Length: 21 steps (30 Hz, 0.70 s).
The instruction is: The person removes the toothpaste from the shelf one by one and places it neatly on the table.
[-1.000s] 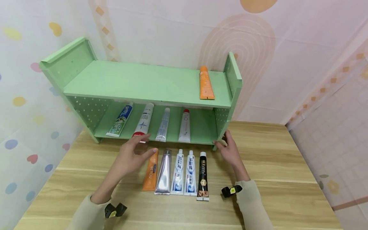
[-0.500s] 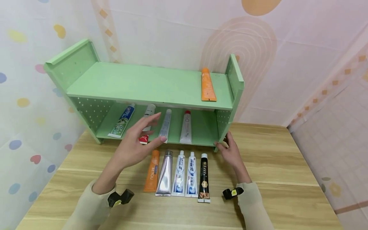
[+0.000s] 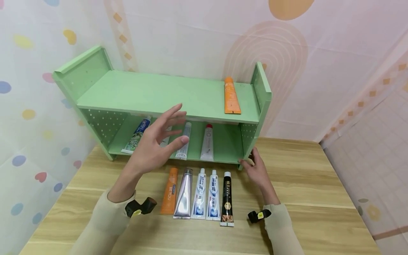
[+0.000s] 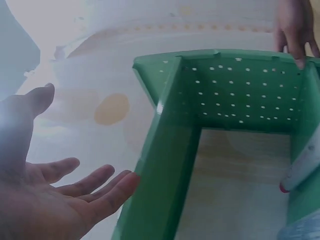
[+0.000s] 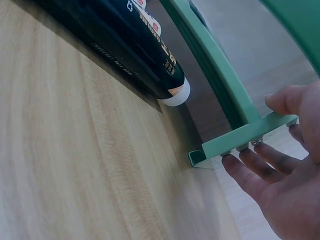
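Note:
My left hand (image 3: 156, 145) is raised before a green two-tier shelf (image 3: 143, 88), fingers spread and nothing in them; in the left wrist view its fingertips overlap the upper board's edge. My right hand (image 3: 258, 171) grips the shelf's right side panel (image 5: 250, 132) near its foot, thumb on one face and fingers on the other. On the lower tier lie a blue-green toothpaste tube (image 3: 138, 137), a white tube (image 3: 165, 141) mostly hidden by the left hand, a pale silvery tube (image 3: 183, 147) and a red-capped tube (image 3: 207, 145). An orange tube (image 3: 232, 99) lies on the upper tier.
In front of the shelf, a row of tubes lies on the wooden table (image 3: 302, 184): an orange one (image 3: 169, 194), a silver one (image 3: 183, 198), two blue-and-white ones (image 3: 199, 198) and a black one (image 3: 227, 205). A patterned cloth wall (image 3: 191, 39) stands behind.
My left hand has risen from the front of the red-and-white tube on the lower tier, moving up and slightly right. My right hand keeps its grip on the panel.

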Motion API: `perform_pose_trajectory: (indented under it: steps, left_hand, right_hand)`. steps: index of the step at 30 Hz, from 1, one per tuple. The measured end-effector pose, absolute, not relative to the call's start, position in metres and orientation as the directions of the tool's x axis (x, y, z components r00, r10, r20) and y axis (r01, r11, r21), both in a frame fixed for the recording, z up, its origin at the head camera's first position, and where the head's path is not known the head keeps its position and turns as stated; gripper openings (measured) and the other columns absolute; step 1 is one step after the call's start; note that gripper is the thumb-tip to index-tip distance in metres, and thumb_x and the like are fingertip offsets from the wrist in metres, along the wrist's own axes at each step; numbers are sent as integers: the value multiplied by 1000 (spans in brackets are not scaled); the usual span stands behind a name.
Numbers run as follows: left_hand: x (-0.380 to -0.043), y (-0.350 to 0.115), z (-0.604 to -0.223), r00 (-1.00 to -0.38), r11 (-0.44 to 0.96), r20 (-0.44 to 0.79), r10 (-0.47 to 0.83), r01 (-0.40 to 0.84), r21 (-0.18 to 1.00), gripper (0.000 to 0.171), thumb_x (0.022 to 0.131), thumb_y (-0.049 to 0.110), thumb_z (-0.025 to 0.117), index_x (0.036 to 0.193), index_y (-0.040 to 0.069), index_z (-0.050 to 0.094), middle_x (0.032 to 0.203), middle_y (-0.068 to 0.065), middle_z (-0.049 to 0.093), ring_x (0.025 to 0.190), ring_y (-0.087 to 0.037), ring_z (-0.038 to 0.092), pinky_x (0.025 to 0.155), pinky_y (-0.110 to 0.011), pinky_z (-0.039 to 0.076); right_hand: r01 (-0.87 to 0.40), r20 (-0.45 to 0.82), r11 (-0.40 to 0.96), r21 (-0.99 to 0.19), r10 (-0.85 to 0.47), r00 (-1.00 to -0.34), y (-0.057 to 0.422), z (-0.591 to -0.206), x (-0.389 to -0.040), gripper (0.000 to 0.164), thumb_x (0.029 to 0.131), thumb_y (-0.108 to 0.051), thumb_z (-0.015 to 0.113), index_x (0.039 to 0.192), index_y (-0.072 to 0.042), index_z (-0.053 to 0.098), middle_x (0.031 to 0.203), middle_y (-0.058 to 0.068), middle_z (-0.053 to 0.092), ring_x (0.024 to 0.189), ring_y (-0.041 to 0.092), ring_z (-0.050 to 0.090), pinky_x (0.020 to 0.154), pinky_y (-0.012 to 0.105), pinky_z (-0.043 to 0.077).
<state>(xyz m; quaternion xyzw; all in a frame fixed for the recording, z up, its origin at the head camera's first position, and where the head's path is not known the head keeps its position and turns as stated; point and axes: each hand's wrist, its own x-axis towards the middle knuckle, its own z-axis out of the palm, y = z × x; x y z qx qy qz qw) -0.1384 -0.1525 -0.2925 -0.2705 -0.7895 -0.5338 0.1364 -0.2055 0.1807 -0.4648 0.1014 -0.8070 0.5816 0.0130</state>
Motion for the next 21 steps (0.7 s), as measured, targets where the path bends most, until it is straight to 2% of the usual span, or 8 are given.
perform_pose_trajectory:
  steps: [7,16,21]
  left_hand:
    - [-150,-147,-279,-809,245,521,271,582,776,72,99,20,70,159,34,34,157,-6,48,143,-21,49,114,-38,48]
    - [-170,-141,-260,-840,230,479,255,534,814,71,99,34,69,160,32,34,158,-7,46,145,-27,46,118,-48,44]
    - [-183,-139,-248,-868,246,432,245,486,838,72,98,39,69,159,36,33,157,-4,47,145,-26,47,119,-50,43]
  right_hand:
    - [-189,150,296,-937,-148,-978,181,-464,-205,68,101,-9,61,160,-23,30,155,18,44,142,42,44,108,64,47]
    - [-186,147,299,-936,-147,-978,181,-465,-205,66,102,-9,61,159,-24,31,156,18,44,143,42,44,108,63,48]
    - [-193,155,299,-935,-147,-977,181,-465,-205,66,102,-9,61,159,-23,32,156,17,44,143,42,44,107,64,48]
